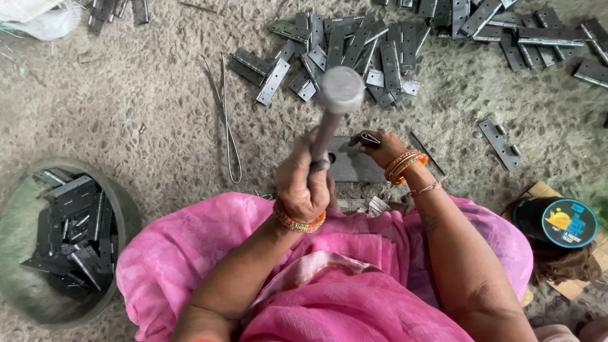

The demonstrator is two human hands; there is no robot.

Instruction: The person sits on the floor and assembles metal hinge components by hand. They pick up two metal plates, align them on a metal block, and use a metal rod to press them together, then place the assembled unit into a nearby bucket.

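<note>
Here the left hand grips a raised hammer while the right hand pinches a small hinge steady on the flat steel block just beyond the knees, loose hinges heaped on the floor farther out.

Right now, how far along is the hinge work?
Done, it seems: the bowl holds a stack of hinges. In hand: left hand raises the hammer; right hand steadies a hinge piece on the metal block. Left: a large hinge pile on the floor.
</note>
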